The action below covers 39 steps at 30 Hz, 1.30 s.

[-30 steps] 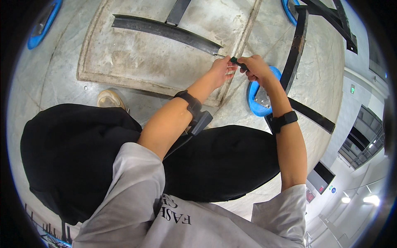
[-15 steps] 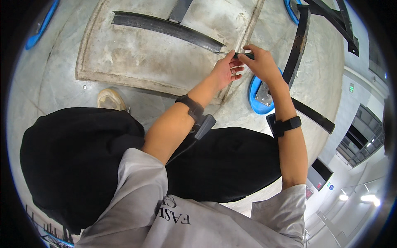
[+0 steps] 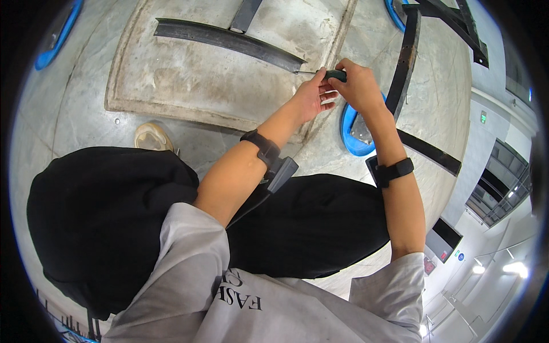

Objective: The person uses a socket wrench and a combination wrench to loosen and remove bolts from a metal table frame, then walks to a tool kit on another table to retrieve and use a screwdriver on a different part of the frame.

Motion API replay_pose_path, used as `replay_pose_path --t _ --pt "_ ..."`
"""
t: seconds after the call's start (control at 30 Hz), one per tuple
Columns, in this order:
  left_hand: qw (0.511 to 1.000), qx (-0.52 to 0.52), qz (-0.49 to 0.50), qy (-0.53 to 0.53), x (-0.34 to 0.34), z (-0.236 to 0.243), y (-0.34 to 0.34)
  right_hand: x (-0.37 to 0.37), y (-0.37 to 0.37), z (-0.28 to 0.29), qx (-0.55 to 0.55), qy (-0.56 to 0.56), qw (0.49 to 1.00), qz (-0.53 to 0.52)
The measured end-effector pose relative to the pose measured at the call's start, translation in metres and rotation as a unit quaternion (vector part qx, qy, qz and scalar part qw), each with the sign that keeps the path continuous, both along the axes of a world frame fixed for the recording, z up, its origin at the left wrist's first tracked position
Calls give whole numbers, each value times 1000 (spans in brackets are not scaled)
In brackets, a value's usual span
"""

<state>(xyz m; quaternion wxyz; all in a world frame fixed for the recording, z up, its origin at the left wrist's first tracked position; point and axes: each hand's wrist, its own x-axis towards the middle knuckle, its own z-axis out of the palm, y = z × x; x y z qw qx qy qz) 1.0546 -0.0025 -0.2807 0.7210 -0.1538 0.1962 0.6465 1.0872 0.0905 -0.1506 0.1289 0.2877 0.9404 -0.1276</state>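
Note:
A screwdriver with a dark green handle [image 3: 336, 75] lies nearly level between my hands, its thin shaft pointing left. Its tip meets the right end of a long dark metal beam [image 3: 229, 44]; a screw there is too small to make out. My right hand [image 3: 361, 87] grips the back of the handle with thumb and fingers. Around the handle's front end, the thumb and forefinger of my left hand [image 3: 310, 103] are closed, while its other fingers are loosely spread, palm up.
Under the beam is a stained, pale board [image 3: 177, 106] with a raised rim. A second dark bar [image 3: 246, 16] meets the beam from behind. To the right stands a black metal frame [image 3: 405, 63] with a blue-rimmed foot [image 3: 355, 132]. My shoe [image 3: 152, 137] is beside the board's near edge.
The right hand has shifted slightly on the screwdriver handle, showing more of it. The view has moved a little; the beam stays in place on the board.

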Motion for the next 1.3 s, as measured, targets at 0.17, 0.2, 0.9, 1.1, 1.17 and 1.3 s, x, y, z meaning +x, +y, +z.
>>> replay_pose_path --t 0.17,0.2,0.9,1.1,1.17,1.3 --pt "999 -31 24 -12 1 1 2 8 -4 -1 -18 25 999 -21" --pt "999 -35 26 -19 1 1 2 9 -5 -2 -15 13 998 -53" --pt "996 49 65 -37 7 6 2 1 -45 49 13 34 998 59" --pt "975 196 23 -104 2 -29 8 -22 -153 81 -172 92 935 295" --pt "991 91 -19 -98 -3 -51 10 -48 -191 63 -216 122 924 292" --pt "982 93 -142 -85 -22 -92 9 -82 -191 28 -225 161 953 119"
